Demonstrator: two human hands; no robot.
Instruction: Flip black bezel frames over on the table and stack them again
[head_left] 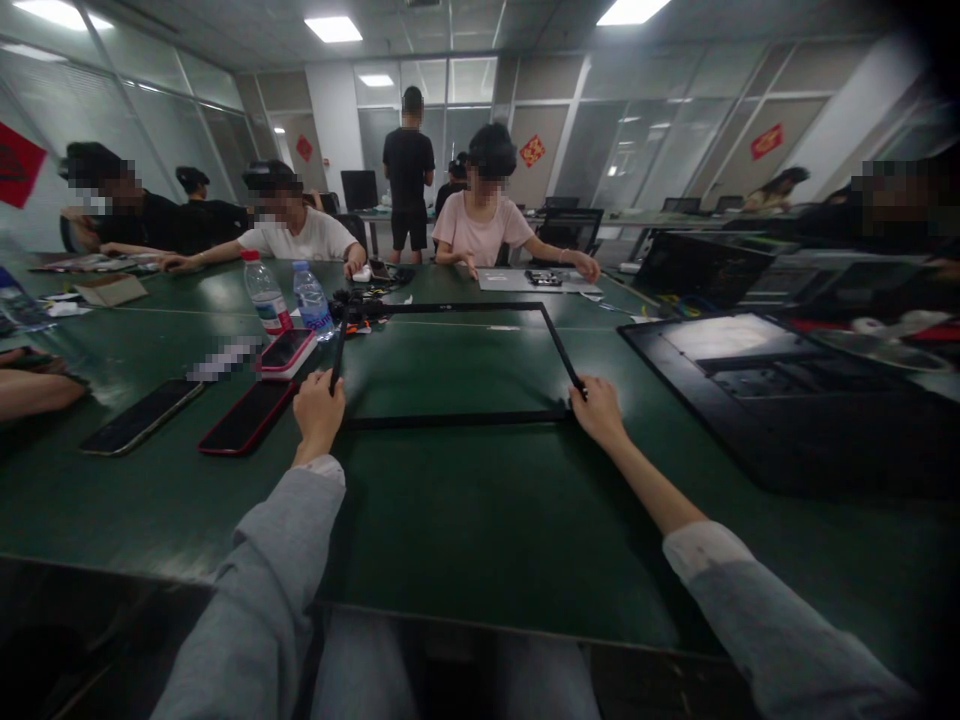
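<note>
A thin black rectangular frame (457,421), which looks like a screen bezel, is held up over the green table. My left hand (320,408) is closed around its left side, and my right hand (598,408) grips the right side near the lower corner. Through the open middle of the bezel the green tabletop shows. Its far edge tilts away from me. Left of my left hand lies a phone with a red edge (247,416), with a pink-edged phone on a white box (288,353) just behind it.
Two plastic bottles (313,300) and a tangle of cables (367,300) stand behind the phones. A dark phone (142,415) lies farther left. To the right rests a large black panel (780,400). Several people sit across the green table (480,540); one stands at the back.
</note>
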